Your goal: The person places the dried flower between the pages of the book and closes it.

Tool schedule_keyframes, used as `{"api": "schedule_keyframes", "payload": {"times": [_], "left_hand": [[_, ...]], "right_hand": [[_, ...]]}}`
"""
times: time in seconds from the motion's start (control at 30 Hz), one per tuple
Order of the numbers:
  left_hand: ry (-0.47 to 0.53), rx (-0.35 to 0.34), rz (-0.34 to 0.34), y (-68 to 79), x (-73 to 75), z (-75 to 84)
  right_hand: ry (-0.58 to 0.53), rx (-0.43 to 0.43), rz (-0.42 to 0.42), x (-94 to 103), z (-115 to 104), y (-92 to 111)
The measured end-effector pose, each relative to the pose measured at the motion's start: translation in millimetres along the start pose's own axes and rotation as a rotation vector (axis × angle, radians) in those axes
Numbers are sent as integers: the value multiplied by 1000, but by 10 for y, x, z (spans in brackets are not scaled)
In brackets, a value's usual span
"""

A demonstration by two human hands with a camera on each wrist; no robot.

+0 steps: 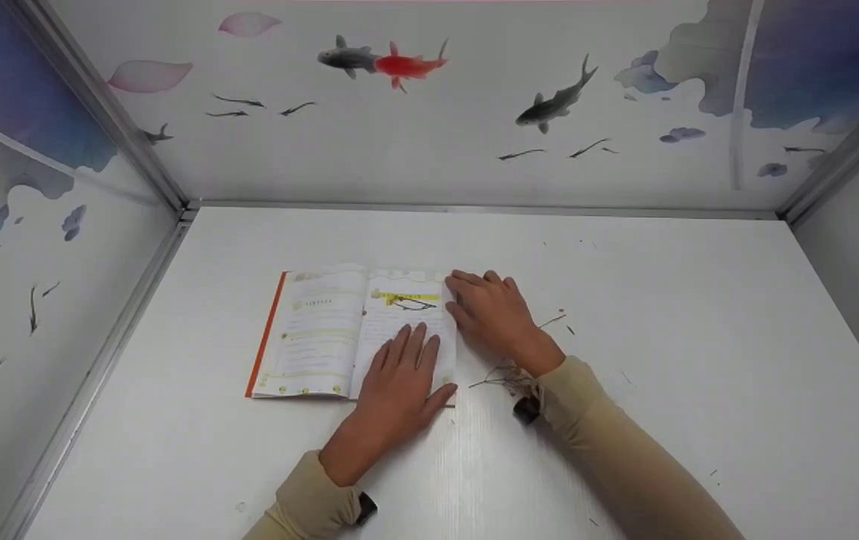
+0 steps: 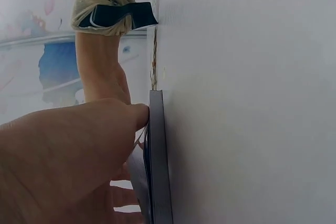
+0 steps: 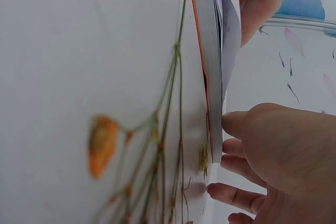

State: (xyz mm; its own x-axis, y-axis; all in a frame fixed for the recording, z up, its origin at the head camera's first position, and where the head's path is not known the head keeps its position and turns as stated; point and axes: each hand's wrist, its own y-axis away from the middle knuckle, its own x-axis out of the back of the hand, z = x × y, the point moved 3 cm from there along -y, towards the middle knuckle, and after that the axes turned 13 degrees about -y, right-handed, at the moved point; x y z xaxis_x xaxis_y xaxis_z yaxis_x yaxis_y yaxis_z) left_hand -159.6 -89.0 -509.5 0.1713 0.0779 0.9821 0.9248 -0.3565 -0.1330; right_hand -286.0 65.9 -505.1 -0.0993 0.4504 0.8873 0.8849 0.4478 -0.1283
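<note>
An open book (image 1: pixel 320 319) with an orange cover edge lies on the white table. My left hand (image 1: pixel 399 390) rests on the right-hand page, fingers straight and pointing up the page. In the left wrist view, the thumb of that hand (image 2: pixel 79 135) lies over the page by the book's thick edge (image 2: pixel 160 156). My right hand (image 1: pixel 495 311) touches the book's upper right edge; in the right wrist view its thumb (image 3: pixel 234 124) is at the page edge, with the fingers loosely extended. Dark thin looping lines (image 1: pixel 414 304) cross a yellow strip on the right page.
A dried flower sprig (image 1: pixel 506 377) lies beside the book under my right wrist, its orange bloom (image 3: pixel 102 145) clear in the right wrist view. Small plant bits (image 1: pixel 569 329) dot the table. Fish-printed panels (image 1: pixel 459 172) enclose the back and sides.
</note>
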Motion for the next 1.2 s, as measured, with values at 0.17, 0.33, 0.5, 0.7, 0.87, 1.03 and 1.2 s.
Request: {"api": "schedule_keyframes", "payload": {"times": [0.17,0.33,0.5,0.7,0.87,1.03,1.2], "left_hand": [[-3,15,17,-16,34,5],[19,26,45,-43,70,21],[10,35,77,-76,93,40],[11,77,103,-85,137,45],[48,118,169,-62,210,29],[90,120,214,-18,261,0],[86,127,248,3,308,-56]], "right_hand": [[-6,6,3,7,4,2],[-17,20,31,22,10,4],[-33,15,72,38,20,14],[-21,-14,84,35,31,30],[-52,-14,77,17,29,36],[-61,41,67,3,16,45],[-57,75,42,2,-13,45]]}}
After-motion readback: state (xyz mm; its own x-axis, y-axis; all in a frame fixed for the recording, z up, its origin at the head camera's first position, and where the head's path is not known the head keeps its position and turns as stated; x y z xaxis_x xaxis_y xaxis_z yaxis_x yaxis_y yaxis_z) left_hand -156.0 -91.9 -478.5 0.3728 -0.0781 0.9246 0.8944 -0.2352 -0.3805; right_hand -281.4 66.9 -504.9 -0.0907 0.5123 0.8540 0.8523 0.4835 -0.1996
